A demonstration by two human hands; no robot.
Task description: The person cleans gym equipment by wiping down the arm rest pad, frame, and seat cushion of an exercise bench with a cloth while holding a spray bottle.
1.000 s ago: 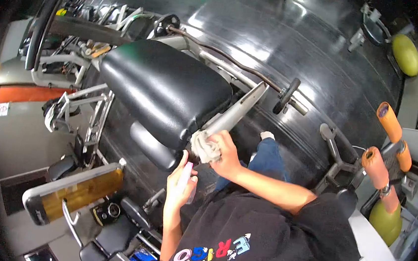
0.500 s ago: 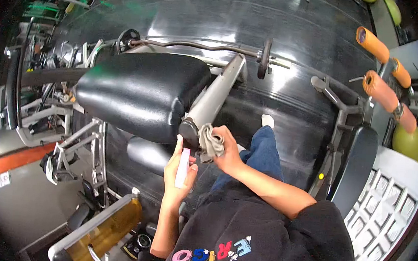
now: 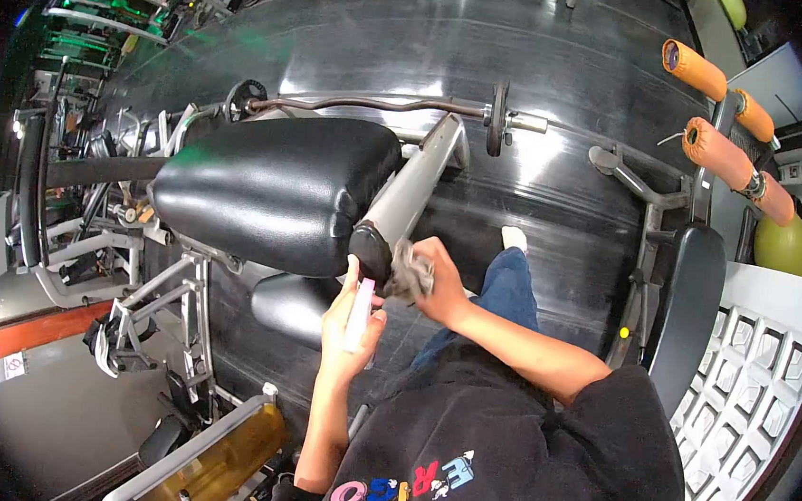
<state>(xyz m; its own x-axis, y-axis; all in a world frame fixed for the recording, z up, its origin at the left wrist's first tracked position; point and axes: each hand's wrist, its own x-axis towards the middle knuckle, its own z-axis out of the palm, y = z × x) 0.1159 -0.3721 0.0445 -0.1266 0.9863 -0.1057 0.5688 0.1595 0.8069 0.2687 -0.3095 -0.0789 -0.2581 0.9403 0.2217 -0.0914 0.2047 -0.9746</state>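
My left hand is wrapped round a white and pink bottle, its index finger stretched up by the black end cap of a grey metal beam. Just right of the cap, my right hand grips a crumpled greyish cloth, somewhat blurred. Whether the cloth touches the cap I cannot tell. A large black padded bench lies up and to the left of both hands, and a smaller black pad is below it.
Behind the bench a curved barbell with small plates rests on the frame. Orange foam rollers and a tall black pad stand at the right. A yellowish padded machine is at the lower left. More gym frames fill the upper left.
The view has swung round, so the bench and barbell lie more level. My right hand and the cloth moved from the bench pad's corner to beside the beam's end cap. Both hands kept their holds.
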